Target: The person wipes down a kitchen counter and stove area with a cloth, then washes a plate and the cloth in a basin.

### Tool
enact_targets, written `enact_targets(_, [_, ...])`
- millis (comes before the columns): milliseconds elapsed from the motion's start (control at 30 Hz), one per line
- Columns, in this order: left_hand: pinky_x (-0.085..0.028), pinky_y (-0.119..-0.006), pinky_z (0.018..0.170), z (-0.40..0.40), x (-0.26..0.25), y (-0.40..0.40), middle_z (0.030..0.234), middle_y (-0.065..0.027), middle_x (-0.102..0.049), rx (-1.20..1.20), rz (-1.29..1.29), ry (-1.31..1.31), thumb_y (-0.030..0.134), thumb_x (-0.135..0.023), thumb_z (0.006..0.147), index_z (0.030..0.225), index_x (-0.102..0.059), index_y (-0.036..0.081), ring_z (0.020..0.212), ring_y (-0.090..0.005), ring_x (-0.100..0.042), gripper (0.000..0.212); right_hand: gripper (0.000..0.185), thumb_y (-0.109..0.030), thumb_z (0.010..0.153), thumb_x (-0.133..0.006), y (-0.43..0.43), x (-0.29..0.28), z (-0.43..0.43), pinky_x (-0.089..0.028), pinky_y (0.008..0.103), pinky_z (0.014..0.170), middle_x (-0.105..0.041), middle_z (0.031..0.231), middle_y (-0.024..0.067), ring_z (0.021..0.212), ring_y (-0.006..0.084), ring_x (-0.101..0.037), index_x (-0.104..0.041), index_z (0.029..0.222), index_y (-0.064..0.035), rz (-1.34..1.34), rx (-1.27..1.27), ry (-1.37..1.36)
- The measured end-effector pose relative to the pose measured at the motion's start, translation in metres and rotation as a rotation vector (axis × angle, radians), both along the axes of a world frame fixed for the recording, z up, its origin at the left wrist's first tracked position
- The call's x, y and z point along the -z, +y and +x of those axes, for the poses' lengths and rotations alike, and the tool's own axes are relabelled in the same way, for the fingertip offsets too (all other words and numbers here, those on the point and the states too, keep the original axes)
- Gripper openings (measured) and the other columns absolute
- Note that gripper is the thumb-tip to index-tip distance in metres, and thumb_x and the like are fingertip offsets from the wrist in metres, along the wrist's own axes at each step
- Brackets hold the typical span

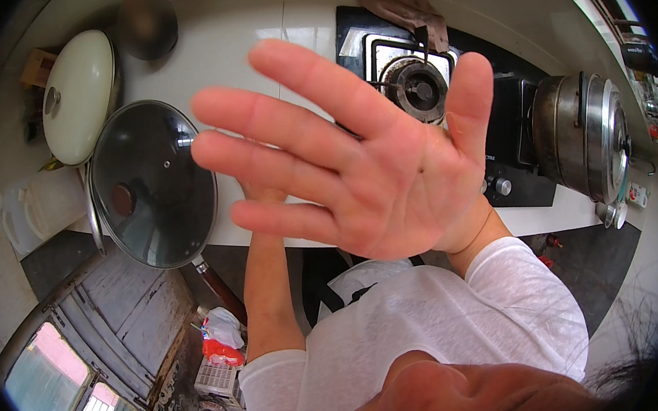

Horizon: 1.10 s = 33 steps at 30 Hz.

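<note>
My right hand (pixel 385 171) is raised close to the camera, palm up to the view, with its fingers spread and nothing in it. It covers part of the white countertop (pixel 216 57) and the gas stove. Behind its fingers, my left hand (pixel 263 192) shows only around the wrist, low over the counter's front edge. Its fingers are hidden, so whether it holds anything cannot be seen. Nearest to that hand is a pan with a dark glass lid (pixel 154 185), its brown handle (pixel 219 288) sticking out past the counter edge.
A cream lid (pixel 80 98) covers another pan at the left. Right of the gas burner (pixel 421 89) stands a lidded steel pot (pixel 568 126). A brown cloth (pixel 403 8) lies behind the stove. Plastic bags (pixel 222 335) top a crate (pixel 218 379) near the wooden door (pixel 121 317).
</note>
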<state>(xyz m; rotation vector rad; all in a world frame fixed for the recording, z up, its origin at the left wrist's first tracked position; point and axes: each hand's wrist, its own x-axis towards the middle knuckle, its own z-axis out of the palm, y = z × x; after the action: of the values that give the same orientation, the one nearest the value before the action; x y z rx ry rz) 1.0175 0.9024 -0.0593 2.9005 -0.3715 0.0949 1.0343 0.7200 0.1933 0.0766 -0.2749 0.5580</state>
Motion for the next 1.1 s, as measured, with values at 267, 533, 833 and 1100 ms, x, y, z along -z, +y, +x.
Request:
enact_targets(267, [-0.022, -0.046, 0.104, 0.005, 0.003, 0.001, 0.134, -0.0145, -0.037, 0.015, -0.008, -0.012, 0.031, -0.053, 0.082, 0.128, -0.040, 0.004, 0.127, -0.0301, -0.031, 0.055, 0.120, -0.090, 0.056, -0.029, -0.002, -0.003, -0.011, -0.007, 0.0370, 0.111, -0.001, 0.149, 0.0045, 0.137, 0.0195, -0.005, 0.007, 0.142, -0.0149, -0.203, 0.137, -0.043])
enact_targets(533, [-0.024, -0.046, 0.104, 0.006, 0.007, 0.000, 0.133, -0.0155, -0.038, -0.013, -0.046, -0.073, 0.030, -0.054, 0.082, 0.127, -0.041, 0.003, 0.126, -0.0310, -0.032, 0.054, 0.120, -0.089, 0.056, -0.031, 0.005, -0.026, -0.051, -0.007, 0.0368, 0.111, -0.002, 0.149, 0.0046, 0.137, 0.0194, -0.003, 0.004, 0.142, -0.0129, -0.214, 0.186, -0.083])
enact_targets(833, [-0.025, -0.046, 0.103, -0.015, 0.017, -0.006, 0.132, -0.0167, -0.039, -0.110, -0.390, -0.128, 0.029, -0.054, 0.082, 0.127, -0.041, 0.002, 0.124, -0.0320, -0.034, 0.053, 0.110, -0.082, 0.068, -0.032, 0.072, -0.049, -0.104, -0.008, 0.0388, 0.112, -0.007, 0.148, 0.0107, 0.137, 0.0241, -0.005, -0.005, 0.142, -0.0050, -0.241, 0.062, -0.134])
enact_targets(1100, [-0.027, -0.046, 0.102, -0.161, 0.017, -0.016, 0.131, -0.0177, -0.040, 0.024, -0.772, -0.003, 0.027, -0.054, 0.082, 0.126, -0.042, 0.002, 0.123, -0.0329, -0.036, 0.052, 0.097, -0.076, 0.076, -0.024, 0.194, -0.047, -0.138, -0.014, 0.0391, 0.111, -0.017, 0.146, 0.0128, 0.136, 0.0249, -0.014, -0.016, 0.140, -0.0035, -0.241, -0.233, -0.212])
